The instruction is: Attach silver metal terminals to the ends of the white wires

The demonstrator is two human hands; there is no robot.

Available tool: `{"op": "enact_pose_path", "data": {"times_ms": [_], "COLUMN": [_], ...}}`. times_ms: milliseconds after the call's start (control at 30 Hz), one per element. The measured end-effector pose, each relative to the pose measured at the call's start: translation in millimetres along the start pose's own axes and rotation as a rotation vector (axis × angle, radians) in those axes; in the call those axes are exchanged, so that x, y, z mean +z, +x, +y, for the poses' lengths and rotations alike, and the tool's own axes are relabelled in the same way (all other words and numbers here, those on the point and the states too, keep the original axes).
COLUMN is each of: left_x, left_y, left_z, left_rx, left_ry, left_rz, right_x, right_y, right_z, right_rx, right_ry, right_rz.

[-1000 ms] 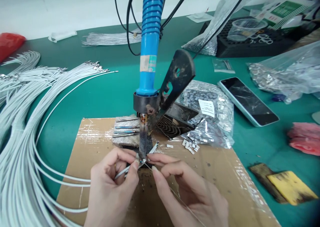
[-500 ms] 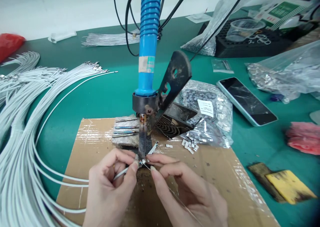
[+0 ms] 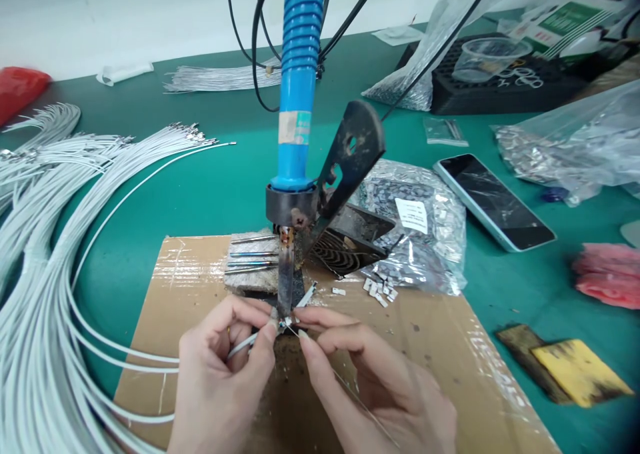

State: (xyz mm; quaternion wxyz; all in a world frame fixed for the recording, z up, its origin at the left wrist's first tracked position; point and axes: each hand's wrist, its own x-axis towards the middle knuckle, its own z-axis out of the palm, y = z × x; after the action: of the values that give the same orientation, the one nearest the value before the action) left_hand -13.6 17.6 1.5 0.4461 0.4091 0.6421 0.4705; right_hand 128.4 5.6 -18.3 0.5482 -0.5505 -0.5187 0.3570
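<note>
A blue-handled soldering iron (image 3: 296,101) is fixed upright, its metal tip (image 3: 285,287) pointing down between my hands. My left hand (image 3: 225,374) pinches a white cable (image 3: 243,345) near its end, just left of the tip. A small metallic piece (image 3: 287,322) sits at the cable's end under the tip; fingers partly hide it. My right hand (image 3: 380,381) is closed, with a thin solder wire (image 3: 367,411) between thumb and fingers. The wire's front end reaches the spot below the tip. Whether the right forefinger also touches the small piece, I cannot tell.
A thick bundle of white cables (image 3: 45,294) lies on the left. Behind the iron are its black bracket (image 3: 353,154), a bag of parts (image 3: 420,241) and a phone (image 3: 495,201). Small metal tabs (image 3: 380,291) lie on the cardboard (image 3: 440,347); a yellow sponge (image 3: 580,374) is at right.
Hardly anything differs. My right thumb has edged slightly left toward the iron tip with the solder wire; my left hand keeps its pinch.
</note>
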Motion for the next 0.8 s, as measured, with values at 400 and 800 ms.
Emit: {"op": "enact_pose_path", "data": {"times_ms": [400, 800], "left_x": [1.4, 7.5], "left_y": [2, -3], "left_z": [-2, 6], "left_rx": [0.001, -0.021], "left_ry": [0.019, 0.010], "left_rz": [-0.065, 0.043], "right_x": [2, 0], "right_y": [0, 0], "right_z": [2, 1], "right_rx": [-0.055, -0.077], "right_ry": [-0.052, -0.058], "right_rz": [0.024, 0.030]}}
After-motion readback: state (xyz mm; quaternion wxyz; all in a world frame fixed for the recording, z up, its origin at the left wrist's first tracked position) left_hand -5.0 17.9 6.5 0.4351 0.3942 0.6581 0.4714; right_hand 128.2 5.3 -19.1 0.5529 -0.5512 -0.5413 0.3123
